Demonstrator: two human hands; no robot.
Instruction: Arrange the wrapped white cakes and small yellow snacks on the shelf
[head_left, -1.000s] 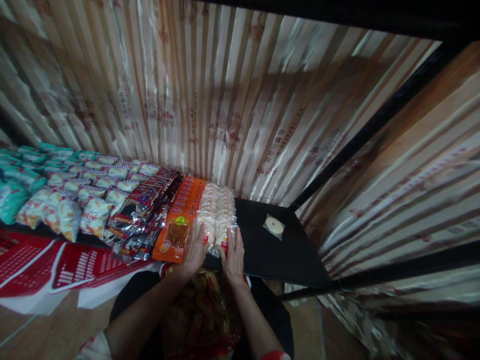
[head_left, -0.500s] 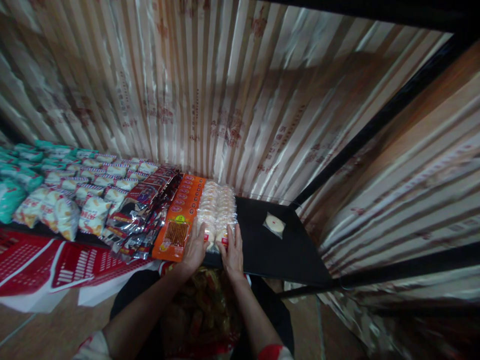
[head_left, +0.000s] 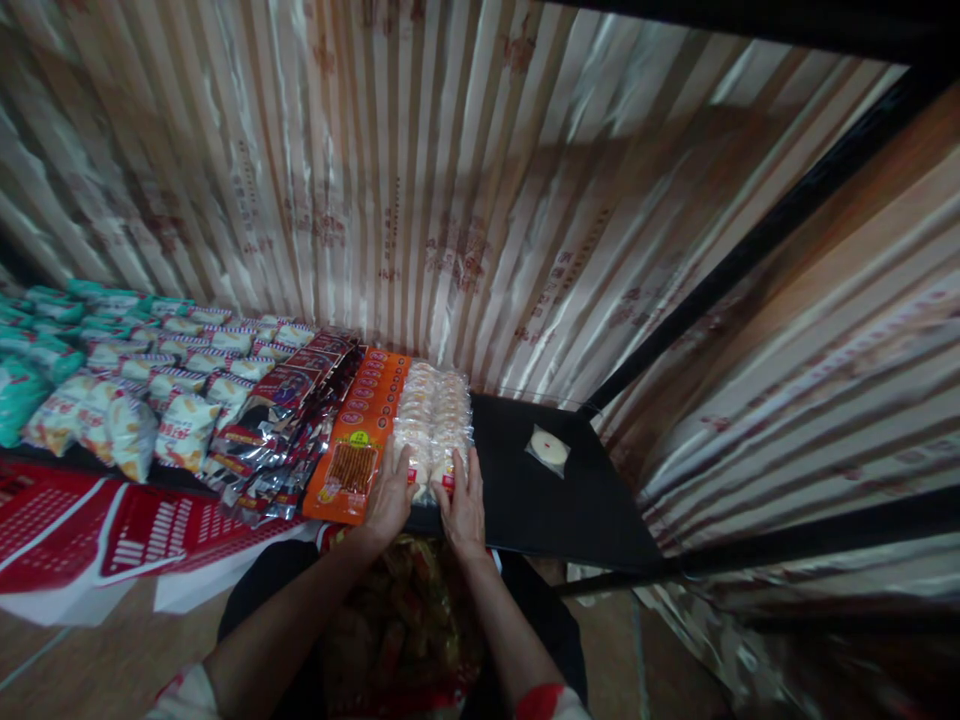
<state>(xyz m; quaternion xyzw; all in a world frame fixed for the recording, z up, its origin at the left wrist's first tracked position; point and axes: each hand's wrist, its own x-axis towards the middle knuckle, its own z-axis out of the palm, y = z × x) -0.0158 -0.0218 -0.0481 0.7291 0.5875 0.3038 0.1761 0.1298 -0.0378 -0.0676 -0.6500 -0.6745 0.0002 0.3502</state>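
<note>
Head view, near to far. Clear bag (head_left: 405,640): between your knees (head_left: 551,620), below the front edge of the shelf (head_left: 562,520); contents too dim to identify. Left hand (head_left: 388,500): at the front edge, fingers long and narrowly parted, thumb aside, touching the near end of the left row (head_left: 417,415). Right hand (head_left: 463,505): fingers slightly spread, touching the near end of the right row (head_left: 454,415); you show no clear grip, and pressure cannot be told. Wrapped white rounds, 2 rows: side by side between your hands, long axis front edge to back edge, stretching away from your fingertips; each hand is nearer its own row. Orange packet (head_left: 376,410): flat, just left of the rows. Dark packets (head_left: 292,395): overlapping, next left. White snack bags (head_left: 180,430): farther left. Teal bags (head_left: 37,350): leftmost. Single wrapped round (head_left: 549,450), 1: near the back right corner, well apart from your right hand. Pleated curtain (head_left: 450,200): behind the back edge.
</note>
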